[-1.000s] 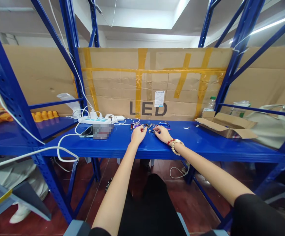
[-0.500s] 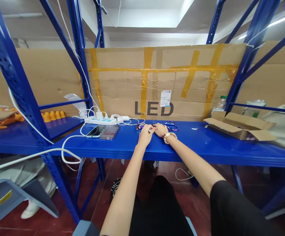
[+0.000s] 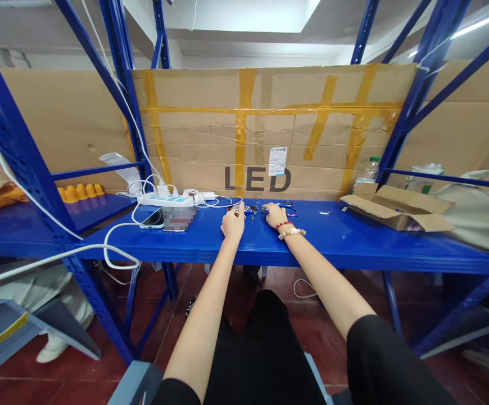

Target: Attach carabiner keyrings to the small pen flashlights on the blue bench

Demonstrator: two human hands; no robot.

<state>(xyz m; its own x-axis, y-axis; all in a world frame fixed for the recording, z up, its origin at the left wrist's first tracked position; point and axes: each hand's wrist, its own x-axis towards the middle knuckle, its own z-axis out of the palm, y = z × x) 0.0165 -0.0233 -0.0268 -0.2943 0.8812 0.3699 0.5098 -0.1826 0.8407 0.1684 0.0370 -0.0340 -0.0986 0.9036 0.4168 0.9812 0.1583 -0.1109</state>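
My left hand [image 3: 232,224] is closed at the back half of the blue table [image 3: 312,242], with a small dark item showing at its fingertips, too small to name. A hand's width to its right, my right hand [image 3: 275,215] has its fingers curled down by a small dark piece; what they grip is hidden. Between the hands lie small metallic and blue pieces [image 3: 249,210], like little clasps or key-ring parts. More slim blue pieces [image 3: 286,206] lie just behind my right hand. Beads circle my right wrist.
Left of my hands are a white power strip [image 3: 166,199] with tangled cables and a phone [image 3: 152,219]. On the right stands an open cardboard box [image 3: 400,211], a bottle [image 3: 373,167] behind it. Taped cardboard [image 3: 194,135] walls the back; blue posts flank the table.
My hands were together and have moved apart, the left one leftward. The small pieces between them now show. The view has shifted slightly; the co-worker's hand at far left is no longer visible.
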